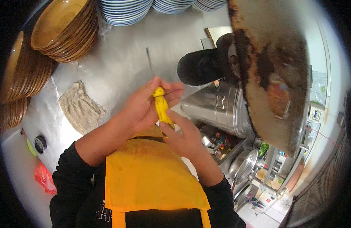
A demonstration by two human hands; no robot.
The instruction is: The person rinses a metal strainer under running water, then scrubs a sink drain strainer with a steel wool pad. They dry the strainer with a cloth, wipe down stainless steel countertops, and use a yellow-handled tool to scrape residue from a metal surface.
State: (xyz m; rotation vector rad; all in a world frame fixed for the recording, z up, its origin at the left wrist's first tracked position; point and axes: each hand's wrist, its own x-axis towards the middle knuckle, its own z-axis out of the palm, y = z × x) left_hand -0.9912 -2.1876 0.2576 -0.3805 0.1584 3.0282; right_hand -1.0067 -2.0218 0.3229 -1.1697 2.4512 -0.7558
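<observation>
A screwdriver with a yellow handle (161, 107) is held in front of my apron, and its thin metal shaft points away from me over the steel worktop. My left hand (145, 104) is around the front part of the handle, with its fingers stretched out behind it. At the butt end, the thumb and fingers of my right hand (182, 134) grip the handle. Part of the shaft near the handle is hidden by my left hand. A yellow-orange apron (155, 179) covers my chest below both hands.
Brown bowls (61, 25) are stacked at the left, and blue-rimmed plates (124, 11) along the back. A crumpled cloth (81, 108) lies on the steel worktop (121, 57). To the right are a black rounded object (198, 67), a large steel pot (215, 105) and a rusty-stained panel (278, 71).
</observation>
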